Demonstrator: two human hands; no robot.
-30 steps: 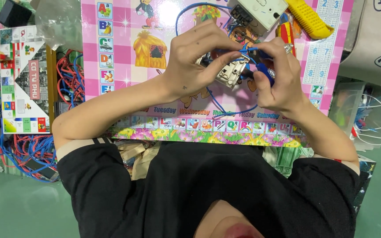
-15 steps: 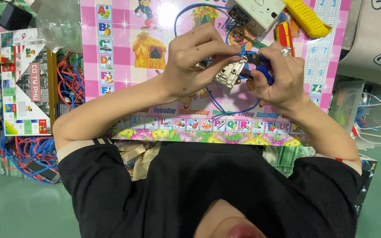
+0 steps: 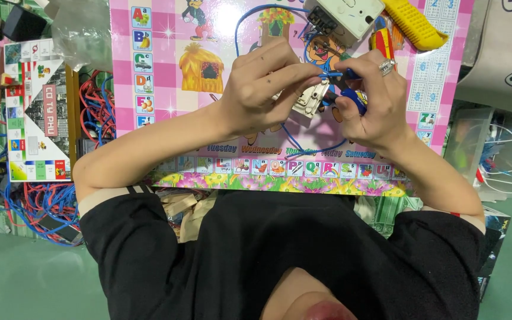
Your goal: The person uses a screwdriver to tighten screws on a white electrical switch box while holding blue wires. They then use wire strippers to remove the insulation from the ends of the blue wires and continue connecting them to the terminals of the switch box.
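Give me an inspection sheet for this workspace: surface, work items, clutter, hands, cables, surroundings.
Surface: pink alphabet mat.
Job's things: small beige switch part, blue-handled tool.
Clutter: white box, yellow tool, plastic bag.
Grippers: left hand pinches the switch part; right hand grips the blue-handled tool.
Cables: thin blue wire loops over the mat; red and blue wire pile beside it.
Surroundings: green floor, board game box.

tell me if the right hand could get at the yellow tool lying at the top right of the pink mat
Probably yes, once freed. The yellow tool lies uncovered just beyond the right hand, but that hand is gripping a blue-handled tool.
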